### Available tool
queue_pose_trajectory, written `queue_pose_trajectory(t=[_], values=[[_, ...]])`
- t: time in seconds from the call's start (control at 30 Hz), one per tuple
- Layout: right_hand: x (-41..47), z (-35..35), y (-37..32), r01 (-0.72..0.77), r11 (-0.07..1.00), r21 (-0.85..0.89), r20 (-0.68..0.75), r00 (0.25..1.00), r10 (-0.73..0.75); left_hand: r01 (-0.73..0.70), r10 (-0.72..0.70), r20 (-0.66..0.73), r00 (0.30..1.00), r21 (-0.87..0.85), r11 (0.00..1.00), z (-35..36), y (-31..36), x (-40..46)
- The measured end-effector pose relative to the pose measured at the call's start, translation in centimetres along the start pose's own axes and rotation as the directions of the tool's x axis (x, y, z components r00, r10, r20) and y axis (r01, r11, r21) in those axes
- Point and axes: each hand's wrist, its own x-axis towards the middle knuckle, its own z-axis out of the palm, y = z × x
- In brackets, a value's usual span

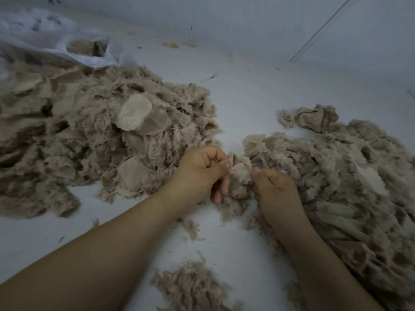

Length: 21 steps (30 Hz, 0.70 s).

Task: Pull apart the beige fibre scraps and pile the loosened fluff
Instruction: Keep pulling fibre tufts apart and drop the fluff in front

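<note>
Beige scraps are lying everywhere on the white worktop (247,90), so let's sweep across. Toward the left edge a big heap (94,135) is sitting, fuzzy fibre mixed with flat woven backing pieces, a white bag (74,41) slumping behind it. Coming to the middle, the left hand (202,171) is pinching one side of a small scrap (241,171) between thumb and curled fingers, and the right hand (272,187) is pinching the other side, thumbs nearly meeting. This stuff looks featherlight, soft and limp, likely giving way with a gentle tug; gripping close on the woven backing edge seems the smart hold. Further right, a second mound (341,176) is spreading toward the right edge, and a small tuft pile (190,286) is gathering at the near edge.
</note>
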Motion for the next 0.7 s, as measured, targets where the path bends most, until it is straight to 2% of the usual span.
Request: queue_pose_trajectory(t=[0.1,0.2,0.27,0.3,0.33,0.37,0.4,0.43,0.5,0.53,0.57,0.63,0.7], values=[[0.2,-0.1,0.3,0.002,1.0,-0.027,-0.053,0.999,-0.003,-0.026,0.024,-0.05,0.998,-0.029,0.999,-0.2,0.1,0.2],[0.1,-0.1,0.3,-0.031,1.0,-0.001,-0.006,1.0,0.031,-0.156,0.074,-0.255,0.964,-0.319,0.935,-0.7,1.0,1.4],[0.0,-0.2,0.3,-0.061,0.998,0.022,0.01,0.998,0.061,-0.193,0.06,-0.331,0.942,-0.386,0.902,-0.8,1.1,1.9],[0.0,-0.2,0.3,-0.064,0.998,0.028,0.012,0.998,0.064,-0.158,0.042,-0.338,0.94,-0.322,0.933,-0.6,0.9,1.8],[0.0,-0.2,0.3,-0.07,0.997,0.037,0.009,0.998,0.069,-0.107,0.043,-0.324,0.945,-0.181,0.978,-0.2,0.6,1.4],[0.0,-0.2,0.3,-0.077,0.996,0.046,-0.001,0.997,0.077,-0.076,0.086,-0.28,0.956,0.045,0.996,0.1,0.3,1.0],[0.1,-0.3,0.3,-0.082,0.995,0.052,-0.013,0.997,0.082,-0.073,0.137,-0.191,0.972,0.31,0.948,0.3,0.0,0.7],[0.1,-0.2,0.4,-0.084,0.995,0.055,-0.023,0.996,0.086,-0.093,0.153,-0.071,0.986,0.526,0.845,0.5,-0.2,0.5],[0.1,-0.2,0.5,-0.092,0.994,0.059,-0.036,0.995,0.094,-0.15,0.091,0.12,0.989,0.791,0.593,0.8,-0.5,0.3],[0.1,-0.2,0.5,-0.097,0.994,0.057,-0.036,0.994,0.099,-0.159,0.067,0.145,0.987,0.847,0.508,0.9,-0.6,0.4],[0.1,-0.2,0.5,-0.098,0.994,0.048,-0.032,0.994,0.1,-0.159,0.072,0.142,0.987,0.857,0.49,0.9,-0.6,0.4],[0.2,-0.2,0.5,-0.089,0.995,0.034,-0.003,0.996,0.089,-0.148,0.118,0.095,0.988,0.776,0.613,1.0,-0.9,0.3],[0.2,-0.1,0.5,-0.061,0.998,0.019,0.063,0.996,0.059,-0.148,0.202,-0.008,0.979,0.654,0.742,0.9,-1.0,0.2]])
